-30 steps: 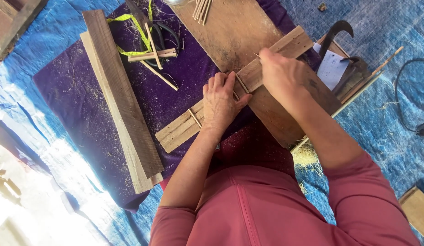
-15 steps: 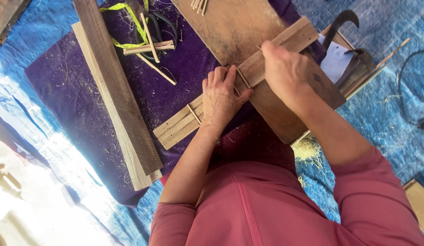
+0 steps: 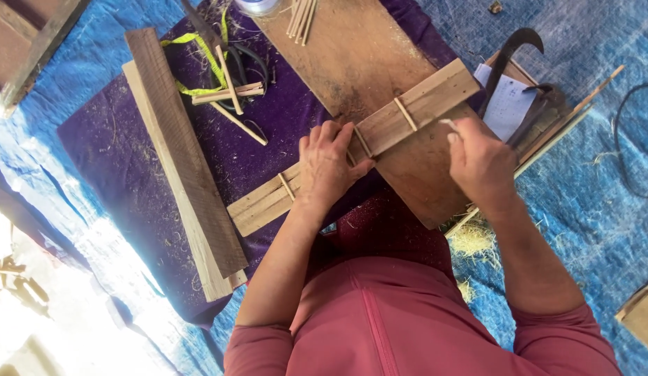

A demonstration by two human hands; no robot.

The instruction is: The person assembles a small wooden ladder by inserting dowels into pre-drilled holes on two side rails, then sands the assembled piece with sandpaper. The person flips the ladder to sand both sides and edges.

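My left hand [image 3: 329, 167] presses flat on a long pale wooden slat [image 3: 421, 104] that lies slantwise across a wide brown board [image 3: 352, 56]. Three short thin sticks cross the slat, one [image 3: 405, 113] near its far end, one by my left fingers and one [image 3: 287, 186] near its lower end. My right hand [image 3: 480, 160] hovers beside the slat with its fingers pinched on a small thin stick [image 3: 447, 124].
Two long planks [image 3: 178, 153] lie on a purple cloth [image 3: 115, 160] at the left. Loose sticks, a yellow strap [image 3: 206, 63] and dark cord sit beyond them. A curved black blade [image 3: 512, 49], paper and thin strips lie right, over a blue tarp [image 3: 602, 174].
My right hand has come off the slat and drawn back to the right with a small stick. The stick near the slat's far end now shows. My left hand stays put.
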